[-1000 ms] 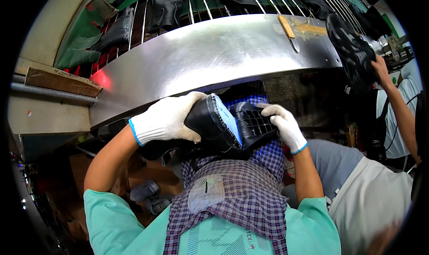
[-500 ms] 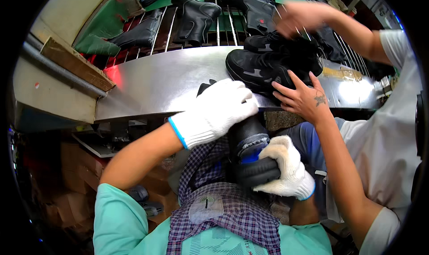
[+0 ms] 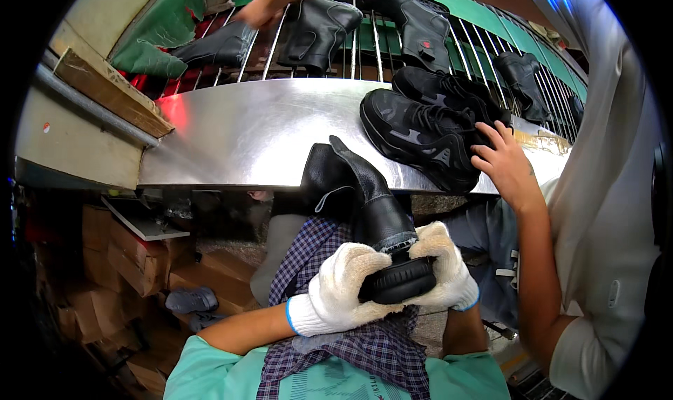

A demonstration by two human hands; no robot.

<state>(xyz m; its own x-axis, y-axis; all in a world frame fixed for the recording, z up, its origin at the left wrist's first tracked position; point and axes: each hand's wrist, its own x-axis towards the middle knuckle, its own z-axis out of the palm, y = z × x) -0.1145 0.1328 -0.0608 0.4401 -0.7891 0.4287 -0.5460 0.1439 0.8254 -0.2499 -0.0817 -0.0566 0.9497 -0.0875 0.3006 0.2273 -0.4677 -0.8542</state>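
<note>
A black leather boot (image 3: 382, 219) lies over my lap, its shaft toward the metal counter and its toe end toward me. A thick black rubber sole (image 3: 401, 282) sits at the toe end, with a rough greyish edge showing between it and the leather. My left hand (image 3: 341, 288), in a white knit glove, is closed on the sole's left side. My right hand (image 3: 442, 265), gloved likewise, grips the sole and the boot's edge from the right. The fingertips under the sole are hidden.
A metal counter (image 3: 231, 133) stands ahead. Black sneakers (image 3: 420, 130) rest on it, touched by a co-worker's hand (image 3: 510, 163). The co-worker's other hand (image 3: 261, 11) reaches toward a boot upper (image 3: 221, 44) on the metal-bar rack (image 3: 272, 42). Cardboard boxes (image 3: 137, 260) lie lower left.
My left hand has moved from the boot's shaft down to the sole's left side. The boot's shaft is now uncovered. The co-worker's far hand has swung left across the rack.
</note>
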